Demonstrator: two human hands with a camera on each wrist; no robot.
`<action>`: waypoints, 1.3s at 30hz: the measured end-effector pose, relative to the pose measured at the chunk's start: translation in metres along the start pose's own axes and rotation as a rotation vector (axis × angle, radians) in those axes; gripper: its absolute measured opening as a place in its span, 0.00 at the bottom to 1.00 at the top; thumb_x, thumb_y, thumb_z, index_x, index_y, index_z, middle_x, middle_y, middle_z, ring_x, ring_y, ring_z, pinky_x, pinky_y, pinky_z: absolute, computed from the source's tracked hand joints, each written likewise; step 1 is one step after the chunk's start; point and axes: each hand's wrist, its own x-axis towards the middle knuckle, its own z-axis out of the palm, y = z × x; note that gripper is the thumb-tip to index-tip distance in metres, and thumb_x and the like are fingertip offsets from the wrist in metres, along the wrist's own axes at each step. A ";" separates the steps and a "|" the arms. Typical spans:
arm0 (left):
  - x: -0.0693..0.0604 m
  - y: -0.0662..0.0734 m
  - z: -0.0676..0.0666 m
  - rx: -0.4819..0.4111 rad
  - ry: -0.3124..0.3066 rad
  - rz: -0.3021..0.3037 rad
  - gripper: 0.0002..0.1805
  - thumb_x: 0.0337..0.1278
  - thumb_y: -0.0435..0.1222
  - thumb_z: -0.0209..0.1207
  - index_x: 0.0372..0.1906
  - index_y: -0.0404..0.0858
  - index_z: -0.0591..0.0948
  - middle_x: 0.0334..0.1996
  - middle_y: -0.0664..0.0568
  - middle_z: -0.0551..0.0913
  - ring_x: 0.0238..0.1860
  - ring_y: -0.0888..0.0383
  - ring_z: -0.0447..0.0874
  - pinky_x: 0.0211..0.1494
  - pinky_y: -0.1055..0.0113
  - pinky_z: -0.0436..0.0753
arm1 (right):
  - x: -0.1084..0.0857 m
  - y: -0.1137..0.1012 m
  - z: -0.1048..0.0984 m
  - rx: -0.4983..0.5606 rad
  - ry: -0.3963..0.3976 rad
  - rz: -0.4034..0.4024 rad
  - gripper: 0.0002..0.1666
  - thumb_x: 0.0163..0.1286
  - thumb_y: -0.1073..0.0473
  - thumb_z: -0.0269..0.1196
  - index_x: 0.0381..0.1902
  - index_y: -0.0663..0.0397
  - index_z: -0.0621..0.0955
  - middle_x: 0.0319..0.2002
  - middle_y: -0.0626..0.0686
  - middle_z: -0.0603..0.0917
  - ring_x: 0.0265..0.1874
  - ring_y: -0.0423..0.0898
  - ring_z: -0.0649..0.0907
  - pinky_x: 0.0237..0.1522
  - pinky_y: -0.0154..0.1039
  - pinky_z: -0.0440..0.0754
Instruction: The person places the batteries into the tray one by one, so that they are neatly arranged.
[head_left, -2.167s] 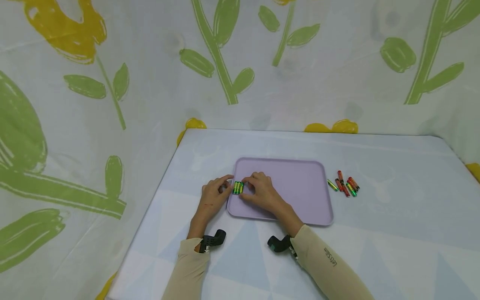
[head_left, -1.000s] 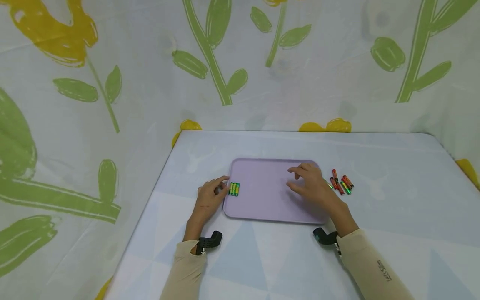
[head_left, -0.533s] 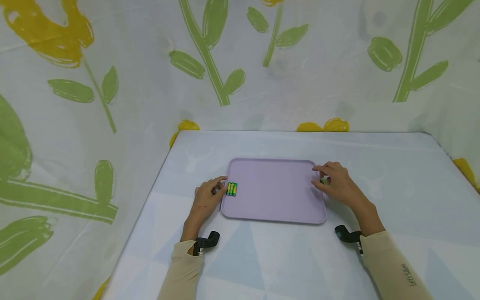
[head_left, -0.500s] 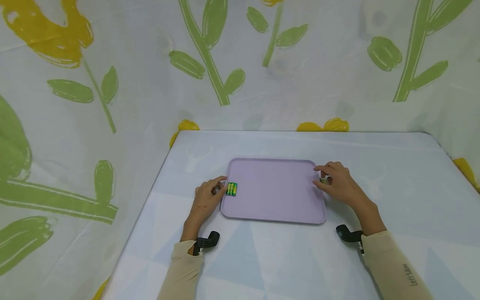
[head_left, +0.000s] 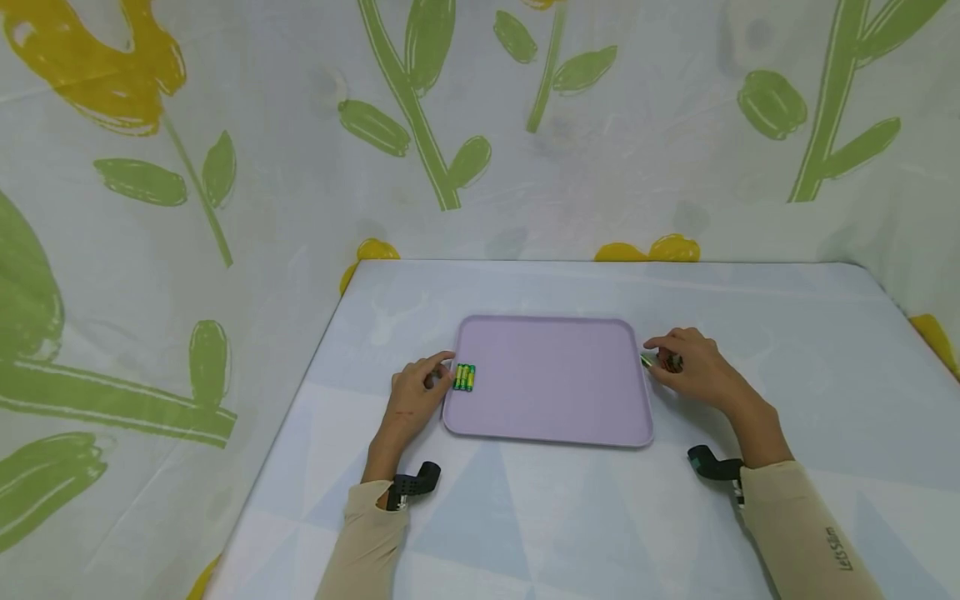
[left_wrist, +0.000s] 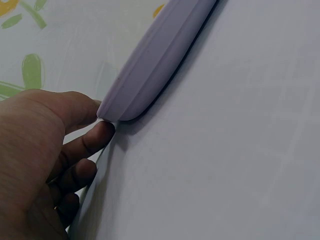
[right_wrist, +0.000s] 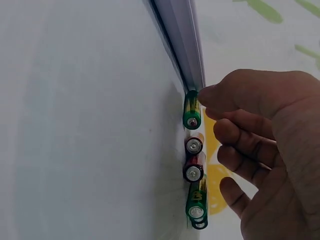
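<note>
Several green-and-yellow batteries [head_left: 464, 377] lie side by side on the lilac tray [head_left: 555, 383], along its left edge. My left hand [head_left: 417, 392] pinches the tray's left rim; in the left wrist view, the thumb lies on one side of the rim and a finger on the other. Just past the right rim, my right hand [head_left: 701, 371] is over the loose batteries, its thumb and index finger apart. A green battery [right_wrist: 192, 110] lies by the thumb tip, between hand and tray. Behind it, red batteries [right_wrist: 193, 167] and another green battery [right_wrist: 197, 200] show.
A pale table [head_left: 480, 517] with a triangle pattern bears everything. Behind and to the left hangs a white cloth [head_left: 285, 167] printed with green leaves and yellow flowers. Black wrist cameras [head_left: 417, 480] sit at both cuffs.
My right hand has left the row of batteries on the tray and moved right, past the tray's edge, over the loose batteries. My left hand has stayed at the left rim.
</note>
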 end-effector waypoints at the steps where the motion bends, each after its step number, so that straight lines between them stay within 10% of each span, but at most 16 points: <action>1: 0.000 0.000 0.000 0.000 0.001 0.001 0.18 0.69 0.40 0.60 0.61 0.49 0.82 0.34 0.59 0.81 0.36 0.56 0.71 0.52 0.53 0.62 | 0.000 0.000 0.000 -0.001 -0.007 -0.001 0.17 0.60 0.68 0.69 0.49 0.62 0.84 0.31 0.46 0.75 0.40 0.52 0.72 0.42 0.55 0.63; 18: -0.001 0.002 -0.001 -0.001 -0.011 -0.006 0.18 0.70 0.40 0.60 0.62 0.48 0.81 0.35 0.57 0.82 0.36 0.56 0.71 0.53 0.53 0.62 | -0.002 0.004 -0.006 -0.034 -0.163 0.088 0.25 0.54 0.71 0.62 0.53 0.57 0.83 0.37 0.50 0.74 0.46 0.56 0.70 0.41 0.52 0.62; 39: 0.000 0.003 -0.001 0.002 -0.014 -0.007 0.18 0.70 0.40 0.60 0.62 0.48 0.81 0.35 0.56 0.82 0.36 0.55 0.71 0.52 0.53 0.61 | -0.001 0.003 -0.008 -0.040 -0.118 0.108 0.22 0.58 0.60 0.72 0.51 0.60 0.82 0.43 0.58 0.77 0.46 0.57 0.71 0.46 0.59 0.63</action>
